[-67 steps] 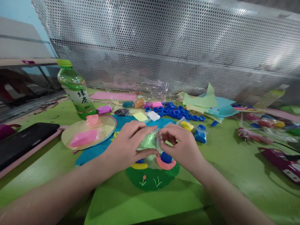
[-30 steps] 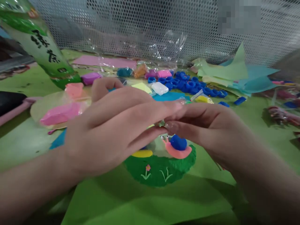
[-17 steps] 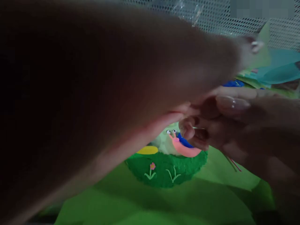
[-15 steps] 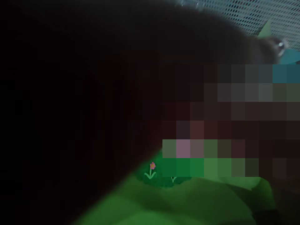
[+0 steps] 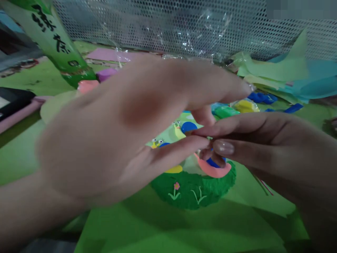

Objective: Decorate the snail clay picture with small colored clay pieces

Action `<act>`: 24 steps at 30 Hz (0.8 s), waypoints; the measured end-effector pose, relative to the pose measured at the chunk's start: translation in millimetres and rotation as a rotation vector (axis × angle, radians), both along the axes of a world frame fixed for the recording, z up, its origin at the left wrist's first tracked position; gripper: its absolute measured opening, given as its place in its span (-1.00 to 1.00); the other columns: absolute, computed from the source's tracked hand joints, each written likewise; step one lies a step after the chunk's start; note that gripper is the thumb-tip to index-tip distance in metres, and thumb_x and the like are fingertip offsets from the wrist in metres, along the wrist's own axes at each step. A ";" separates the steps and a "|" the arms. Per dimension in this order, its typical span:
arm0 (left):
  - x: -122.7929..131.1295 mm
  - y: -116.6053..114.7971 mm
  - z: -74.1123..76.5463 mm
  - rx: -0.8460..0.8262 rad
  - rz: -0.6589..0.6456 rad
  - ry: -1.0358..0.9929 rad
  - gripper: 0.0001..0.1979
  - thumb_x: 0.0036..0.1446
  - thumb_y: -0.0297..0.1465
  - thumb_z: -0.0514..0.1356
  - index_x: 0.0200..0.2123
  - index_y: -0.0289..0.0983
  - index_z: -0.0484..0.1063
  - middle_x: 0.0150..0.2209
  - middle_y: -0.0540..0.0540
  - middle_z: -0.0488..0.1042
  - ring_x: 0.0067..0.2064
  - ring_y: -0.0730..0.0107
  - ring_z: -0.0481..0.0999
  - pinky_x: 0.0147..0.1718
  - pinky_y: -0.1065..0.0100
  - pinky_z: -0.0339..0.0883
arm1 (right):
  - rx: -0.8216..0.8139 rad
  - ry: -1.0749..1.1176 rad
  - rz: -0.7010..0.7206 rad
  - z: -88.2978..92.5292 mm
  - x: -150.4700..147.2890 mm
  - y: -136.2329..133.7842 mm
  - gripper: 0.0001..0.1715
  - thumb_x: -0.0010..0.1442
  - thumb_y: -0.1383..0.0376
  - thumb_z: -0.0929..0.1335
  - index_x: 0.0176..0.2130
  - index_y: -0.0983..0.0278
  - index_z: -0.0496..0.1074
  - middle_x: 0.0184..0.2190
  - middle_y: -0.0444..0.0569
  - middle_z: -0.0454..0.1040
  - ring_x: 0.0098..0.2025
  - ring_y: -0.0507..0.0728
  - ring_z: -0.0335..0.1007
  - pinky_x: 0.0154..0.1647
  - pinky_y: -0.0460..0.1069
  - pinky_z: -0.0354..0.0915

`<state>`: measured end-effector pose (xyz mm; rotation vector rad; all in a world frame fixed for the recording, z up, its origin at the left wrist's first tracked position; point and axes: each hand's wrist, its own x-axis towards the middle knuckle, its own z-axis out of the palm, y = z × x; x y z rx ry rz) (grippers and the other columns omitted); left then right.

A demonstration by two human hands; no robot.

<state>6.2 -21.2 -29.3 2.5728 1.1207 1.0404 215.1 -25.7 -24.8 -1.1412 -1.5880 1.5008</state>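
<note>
My left hand [image 5: 113, 130] spreads across the middle, index finger and thumb stretched apart; its thumb tip meets the fingers of my right hand [image 5: 265, 144]. My right hand pinches a tiny pale green piece of clay [image 5: 210, 138] between thumb and fingers, partly hidden. Beneath both hands lies a clay picture with dark green grass [image 5: 184, 198], a small pink flower [image 5: 176, 186] and pale green blades [image 5: 199, 196]. A pink snail body [image 5: 214, 171] with a blue shell shows below my right fingers. Yellow snails with eyes [image 5: 157, 141] are partly covered by my left hand.
A green tea bottle [image 5: 63, 49] leans at the back left, near a black and pink object [image 5: 18, 102]. Behind stands a perforated white panel [image 5: 171, 24]. Coloured clay packs [image 5: 244, 106] and paper scraps [image 5: 276, 73] lie at the back right, on a green surface [image 5: 163, 232].
The view was mostly dark, blocked by something close to the camera. Now it is brighter, and both hands show together over the clay picture.
</note>
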 end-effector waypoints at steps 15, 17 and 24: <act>15.6 4.9 1.3 0.413 -0.155 -0.070 -0.75 0.11 -0.40 0.19 -0.12 -0.30 0.41 -0.38 0.03 0.56 -0.27 0.50 0.47 -0.24 0.45 0.36 | 0.157 -0.194 -0.098 -5.8 -4.1 0.6 -0.85 -0.09 0.09 0.45 -0.52 0.09 0.56 -0.62 -0.14 0.52 -0.57 0.04 0.42 -0.62 -0.18 0.34; 15.3 7.4 -2.5 0.401 -0.146 -0.139 -0.72 0.10 -0.38 0.20 -0.10 -0.33 0.40 -0.40 0.02 0.56 -0.28 0.46 0.45 -0.24 0.41 0.34 | 0.190 -0.209 -0.113 -7.2 -2.0 0.6 -0.87 -0.09 0.08 0.45 -0.47 0.03 0.58 -0.56 -0.14 0.56 -0.51 0.08 0.48 -0.55 -0.16 0.40; 13.7 7.5 -4.9 0.152 -0.230 -0.310 -0.54 0.06 -0.46 0.24 0.05 -0.36 0.25 -0.46 0.08 0.55 -0.31 0.53 0.44 -0.14 0.44 0.27 | 0.269 -0.270 -0.218 -6.5 -4.7 -2.4 -0.86 -0.12 0.05 0.45 -0.51 0.01 0.57 -0.59 -0.13 0.55 -0.58 0.08 0.46 -0.64 -0.16 0.37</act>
